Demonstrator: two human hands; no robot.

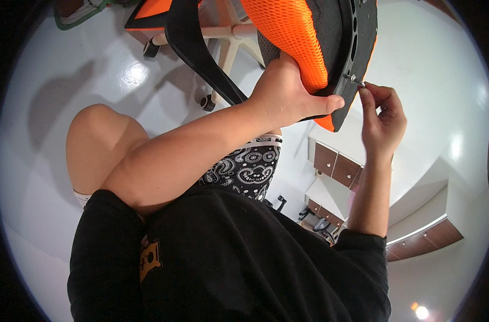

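Note:
My left hand (287, 96) is wrapped round the lower end of an orange mesh and black chair part (293, 32), its thumb lying on the black side. Some of its fingers are hidden behind the mesh. At the part's right edge, my right hand (384, 110) pinches the outer end of a small metal bolt (354, 79) between thumb and forefinger. The bolt carries a washer and points at the black plastic frame (349, 51), which has a row of oval slots. How deep the bolt sits in the frame I cannot tell.
A black armrest loop (193, 48) hangs left of my left hand. Behind it stands a pale wheeled chair base (231, 33) with black casters (207, 102) on the glossy floor. White cabinets with brown drawers (330, 161) stand beyond my right arm. My bare knee (97, 134) is at left.

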